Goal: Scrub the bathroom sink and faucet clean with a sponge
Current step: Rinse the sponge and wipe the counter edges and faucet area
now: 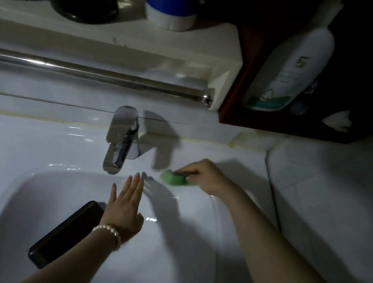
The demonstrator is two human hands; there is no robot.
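1. Green foam with a darker scouring layer on top: the sponge (174, 178) sits right of centre in the head view, pressed onto the flat sink (39, 146) ledge just right of the faucet (120, 142).
2. Holding it is the right hand (207, 175), fingers curled over the top and long sides. That looks like the sensible hold, since the sponge should be light, soft and easily squashed, and slippery once soapy.
3. Spread flat at centre frame, the left hand (125, 206) has straight fingers pointing toward the spout and grips nothing; whether it touches the basin or hovers above, I cannot tell. A pearl bracelet (108, 233) circles its wrist.
4. Glossy white ceramic makes up the sink, hard and likely slick when wet; the chrome faucet is smooth with curved faces that the sponge would have to wrap around.
5. Lying in the basin at lower left is a dark rectangular object (66, 232), partly under the left forearm; what it is I cannot tell.
6. Dim light fills the room. A metal rail (95, 75) runs across the upper left below a shelf carrying a blue-and-white container (172, 1), and a white bottle (288, 71) stands in a dark niche at upper right.
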